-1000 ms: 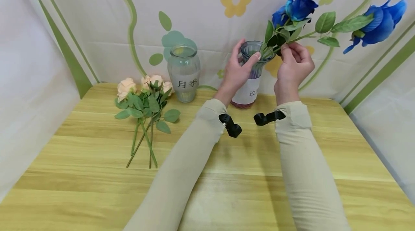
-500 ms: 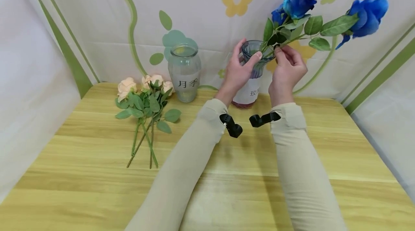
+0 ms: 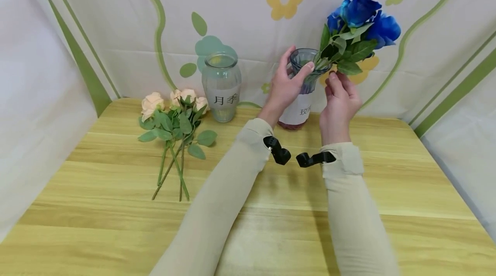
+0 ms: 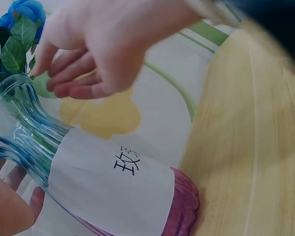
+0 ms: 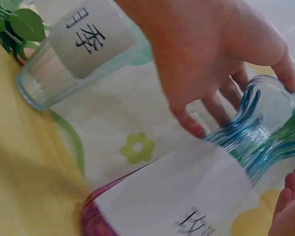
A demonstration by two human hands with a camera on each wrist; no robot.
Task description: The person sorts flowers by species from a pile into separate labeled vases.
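My left hand grips the fluted neck of a glass vase, thumb on the near side of the rim. This vase is bluish on top and reddish at its base, with a white paper label. Blue roses with green leaves lean to the right out of its mouth; their stems show through the glass in the right wrist view. Just right of the rim, below the leaves, is my right hand. Its fingers are loosely bent, and no stem shows between them in the left wrist view.
To the left stands a second, clear glass vase with a white label. Beside it several peach-coloured roses lie on the wooden table, stems toward the front. A printed cloth hangs behind the table.
The rightmost blue rose has swung left to join the others in the vase. My right hand has let go of its stem and moved down. My left hand keeps its place on the vase.
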